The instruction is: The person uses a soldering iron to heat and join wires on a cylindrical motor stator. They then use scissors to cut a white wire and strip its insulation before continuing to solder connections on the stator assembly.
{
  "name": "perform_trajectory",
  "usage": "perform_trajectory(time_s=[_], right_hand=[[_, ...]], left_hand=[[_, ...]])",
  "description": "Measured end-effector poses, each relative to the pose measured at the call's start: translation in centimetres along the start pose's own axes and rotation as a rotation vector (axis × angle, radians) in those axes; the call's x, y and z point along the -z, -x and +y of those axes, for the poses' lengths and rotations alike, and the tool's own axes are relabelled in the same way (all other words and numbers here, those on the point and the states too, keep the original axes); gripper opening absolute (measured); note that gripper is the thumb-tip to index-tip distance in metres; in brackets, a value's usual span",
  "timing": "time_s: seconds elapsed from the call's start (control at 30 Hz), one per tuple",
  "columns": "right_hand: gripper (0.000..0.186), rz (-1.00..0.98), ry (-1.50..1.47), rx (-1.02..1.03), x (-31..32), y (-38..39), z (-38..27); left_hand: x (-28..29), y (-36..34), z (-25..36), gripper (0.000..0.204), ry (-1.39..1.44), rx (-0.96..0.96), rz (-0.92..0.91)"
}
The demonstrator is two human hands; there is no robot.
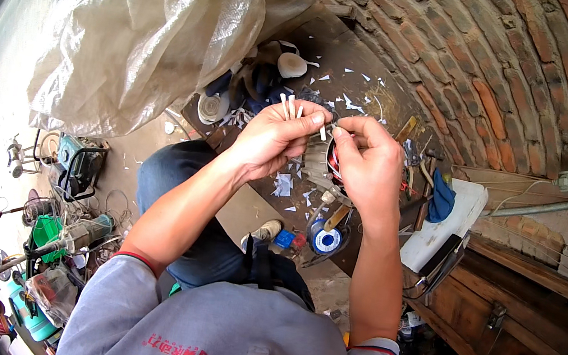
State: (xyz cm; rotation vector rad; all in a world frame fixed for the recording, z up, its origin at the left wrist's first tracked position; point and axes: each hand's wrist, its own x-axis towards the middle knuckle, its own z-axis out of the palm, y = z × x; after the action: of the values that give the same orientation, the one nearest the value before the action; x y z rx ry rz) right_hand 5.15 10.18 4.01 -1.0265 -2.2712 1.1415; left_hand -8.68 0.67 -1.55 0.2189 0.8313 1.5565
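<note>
My left hand (269, 138) is closed, with several short white tubes (284, 107) sticking up between its fingers. Another white tube (322, 132) shows at its thumb and fingertips. Close beside it, my right hand (371, 159) is pinched at the fingertips; what lies in the pinch is too small to make out. Both hands are over a grey finned motor housing (315, 160) on the worktable. Red wires (334, 163) show inside the housing, partly covered by my right hand.
White paper scraps (283, 185) litter the worktable. Tape rolls (291, 66) sit at its far left, below a large plastic sheet (151, 35). A blue-labelled spool (326, 240) lies nearer me. A brick wall (486, 82) and a white board (445, 226) stand at the right.
</note>
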Motion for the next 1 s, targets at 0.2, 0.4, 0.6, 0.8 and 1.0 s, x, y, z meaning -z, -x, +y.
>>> perform_trajectory(time_s=[0.2,0.4,0.6,0.8,1.0], right_hand=[[0.019,-0.047,0.404,-0.016,-0.8,0.2,1.7],[0.014,-0.044,0.285,-0.03,-1.0,0.4,2.2],[0.011,-0.045,0.183,0.023,-0.9,0.6,2.3],[0.01,-0.028,0.232,0.101,-1.2,0.6,2.6],[0.009,-0.036,0.255,0.104,-1.2,0.6,2.5]], left_hand=[[0.7,-1.2,0.5,0.02,-0.349,0.018,0.078],[2.4,-1.4,1.5,0.021,-0.434,0.093,0.094],[2.0,-1.5,1.4,0.021,-0.558,0.015,0.102],[2.2,-1.9,1.7,0.019,-0.697,-0.029,0.056],[1.8,-2.2,1.9,0.016,-0.867,-0.099,0.022]])
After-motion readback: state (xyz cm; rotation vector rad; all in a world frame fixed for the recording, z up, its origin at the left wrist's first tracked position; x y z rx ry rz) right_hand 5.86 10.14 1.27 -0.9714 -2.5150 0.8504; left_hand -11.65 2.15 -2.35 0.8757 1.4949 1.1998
